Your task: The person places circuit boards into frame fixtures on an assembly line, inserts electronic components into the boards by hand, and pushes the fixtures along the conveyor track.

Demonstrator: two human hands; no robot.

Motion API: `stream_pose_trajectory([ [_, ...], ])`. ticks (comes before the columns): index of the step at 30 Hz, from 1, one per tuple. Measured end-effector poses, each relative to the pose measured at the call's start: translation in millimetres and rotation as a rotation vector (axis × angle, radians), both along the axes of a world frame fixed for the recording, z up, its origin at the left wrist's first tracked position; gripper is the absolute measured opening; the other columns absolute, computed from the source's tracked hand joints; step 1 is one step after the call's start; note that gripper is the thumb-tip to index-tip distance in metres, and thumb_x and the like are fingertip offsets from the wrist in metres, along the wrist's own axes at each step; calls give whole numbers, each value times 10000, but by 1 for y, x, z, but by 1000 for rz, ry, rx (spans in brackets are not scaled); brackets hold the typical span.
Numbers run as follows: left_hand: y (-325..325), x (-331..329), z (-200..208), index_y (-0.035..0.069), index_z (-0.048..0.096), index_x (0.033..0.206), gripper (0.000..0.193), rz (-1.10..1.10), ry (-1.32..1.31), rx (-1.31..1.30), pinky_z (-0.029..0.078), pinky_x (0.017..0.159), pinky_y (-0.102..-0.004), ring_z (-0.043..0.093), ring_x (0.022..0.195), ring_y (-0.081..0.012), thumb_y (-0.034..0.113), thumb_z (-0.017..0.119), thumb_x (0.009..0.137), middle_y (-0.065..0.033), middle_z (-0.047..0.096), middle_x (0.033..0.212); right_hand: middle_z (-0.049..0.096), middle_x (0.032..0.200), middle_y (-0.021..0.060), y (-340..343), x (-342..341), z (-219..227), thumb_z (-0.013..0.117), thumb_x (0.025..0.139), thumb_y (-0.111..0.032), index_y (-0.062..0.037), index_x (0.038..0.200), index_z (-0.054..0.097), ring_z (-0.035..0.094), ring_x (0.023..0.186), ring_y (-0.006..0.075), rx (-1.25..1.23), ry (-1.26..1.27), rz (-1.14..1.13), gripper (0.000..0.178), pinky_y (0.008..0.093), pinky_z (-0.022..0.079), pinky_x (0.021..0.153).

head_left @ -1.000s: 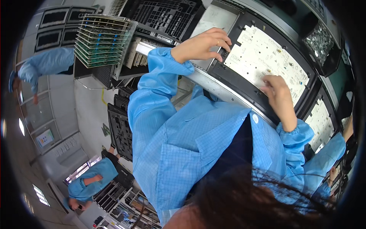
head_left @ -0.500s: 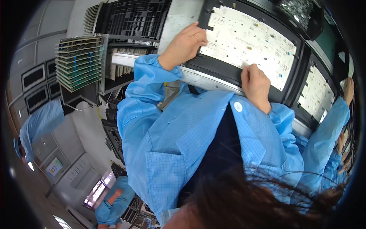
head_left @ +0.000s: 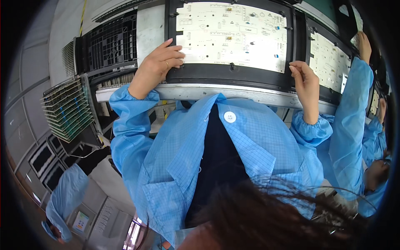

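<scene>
A white circuit board (head_left: 231, 41) with a few small parts on it lies in a black carrier frame (head_left: 208, 75) in front of me. My left hand (head_left: 158, 64) rests at the board's left side, its fingers stretched out and the tips on the board's edge and the frame. Nothing shows in its grasp. My right hand (head_left: 307, 81) is at the right edge of the frame, near its front corner. Thumb and forefinger there are bent close together; whether something small is between them, I cannot make out.
A metal rail (head_left: 200, 89) runs along the front. To the right, a second framed board (head_left: 331, 60) lies near a co-worker's arm (head_left: 352, 116). Boards stand stacked in a rack (head_left: 68, 110) at left, beside black slotted racks (head_left: 110, 43). Another person (head_left: 66, 196) is at lower left.
The view has turned, and the board now looks straighter. My right hand has gone from the board's front edge to the frame's right edge. My left hand stays at the left side.
</scene>
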State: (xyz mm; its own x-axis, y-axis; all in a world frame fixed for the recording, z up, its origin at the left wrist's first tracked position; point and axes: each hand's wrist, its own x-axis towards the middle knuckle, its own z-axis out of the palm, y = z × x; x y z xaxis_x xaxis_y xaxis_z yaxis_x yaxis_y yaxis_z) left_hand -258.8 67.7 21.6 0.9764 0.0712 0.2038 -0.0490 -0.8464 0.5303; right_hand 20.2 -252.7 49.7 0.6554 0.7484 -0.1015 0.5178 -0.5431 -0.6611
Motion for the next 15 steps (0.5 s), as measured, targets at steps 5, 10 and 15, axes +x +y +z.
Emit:
stream_pose_trajectory([
  [5, 9, 32, 22, 29, 701, 872, 145, -204, 157, 157, 419, 1089, -433, 637, 965, -287, -2, 684, 732, -85, 685, 949, 645, 803, 101, 10, 16, 0, 623, 926, -74, -6, 1039, 648, 589, 693, 158, 37, -179, 14, 133, 264, 470, 641],
  [10, -3, 52, 38, 42, 710, 1006, 235, -153, 177, 68, 421, 1031, -427, 578, 1070, -300, 45, 682, 773, -117, 659, 1058, 648, 906, 146, 62, 82, 1, 614, 892, -37, -33, 1030, 651, 625, 846, 314, 202, -625, 142, 142, 351, 501, 731],
  [15, -28, 64, 21, 43, 707, 1012, 216, 218, -117, 10, 416, 1011, -440, 532, 1133, -371, 59, 663, 801, -158, 617, 1176, 637, 1029, 190, 160, 115, 4, 609, 868, -29, -17, 1035, 639, 601, 964, 380, 433, -663, 275, 170, 405, 495, 838],
])
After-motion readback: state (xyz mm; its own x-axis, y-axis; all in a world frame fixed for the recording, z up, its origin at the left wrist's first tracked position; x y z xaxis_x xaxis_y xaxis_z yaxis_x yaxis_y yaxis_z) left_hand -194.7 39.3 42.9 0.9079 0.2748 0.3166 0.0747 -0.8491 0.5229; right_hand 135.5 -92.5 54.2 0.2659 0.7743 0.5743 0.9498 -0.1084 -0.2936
